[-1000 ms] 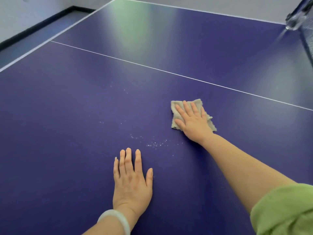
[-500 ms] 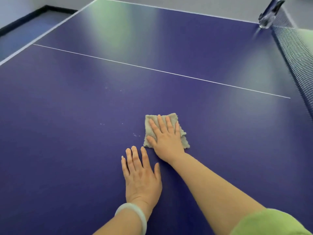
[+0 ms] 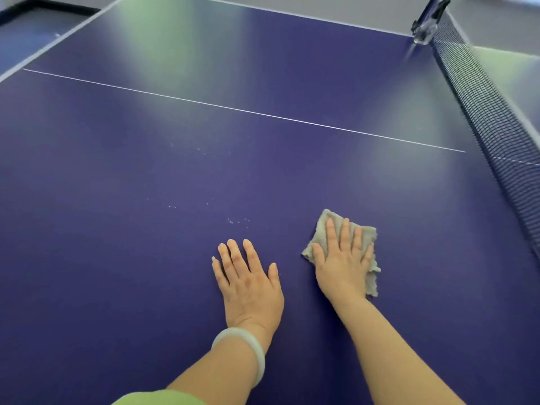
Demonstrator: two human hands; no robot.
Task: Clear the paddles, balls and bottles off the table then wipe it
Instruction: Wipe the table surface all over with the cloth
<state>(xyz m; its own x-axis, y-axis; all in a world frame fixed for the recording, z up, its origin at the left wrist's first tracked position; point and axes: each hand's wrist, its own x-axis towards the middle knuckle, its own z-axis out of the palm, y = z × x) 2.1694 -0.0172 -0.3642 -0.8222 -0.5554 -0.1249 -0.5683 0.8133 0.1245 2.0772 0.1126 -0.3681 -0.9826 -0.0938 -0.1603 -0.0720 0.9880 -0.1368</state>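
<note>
The purple table-tennis table carries no paddles, balls or bottles in this view. My right hand lies flat with fingers spread on a grey-beige cloth, pressing it onto the near part of the table. My left hand rests palm down on the bare surface just left of the cloth, holding nothing, with a pale bangle on its wrist. A few white specks dot the surface beyond my left fingertips.
The dark net runs along the right side, fixed by a clamp post at the far corner. A white centre line crosses the table. The floor shows past the far left edge.
My right hand slid the cloth toward me and left over the patch of specks, then out to the right of my left hand. Most of that patch is gone. The left hand stayed planted.
</note>
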